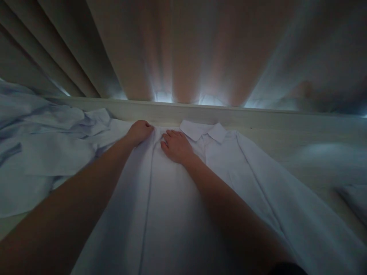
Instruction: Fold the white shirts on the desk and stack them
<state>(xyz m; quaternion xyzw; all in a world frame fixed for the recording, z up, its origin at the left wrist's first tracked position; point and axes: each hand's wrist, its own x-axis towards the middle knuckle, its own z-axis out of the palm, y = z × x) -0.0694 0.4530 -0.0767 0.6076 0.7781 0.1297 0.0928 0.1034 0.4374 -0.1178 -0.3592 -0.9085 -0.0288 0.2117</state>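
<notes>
A white, collared cotton shirt (pixel 200 198) lies spread flat, front up, on a pale wooden surface (pixel 301 149), its collar (pixel 204 130) pointing toward the far edge where beige pleated curtains (pixel 183 49) hang with light leaking under them. The left hand (pixel 140 131) rests near the top of the shirt, left of the collar, fingers curled into a loose fist that seems to pinch the fabric — whether cloth is really caught inside it cannot be told in the dim light. The right hand (pixel 176 146) lies open, palm down, fingers together, pressing flat on the shirt just beside the collar and close to the left hand. To the left, a crumpled heap of pale blue-white cloth (pixel 43 149) lies touching the shirt's edge.
</notes>
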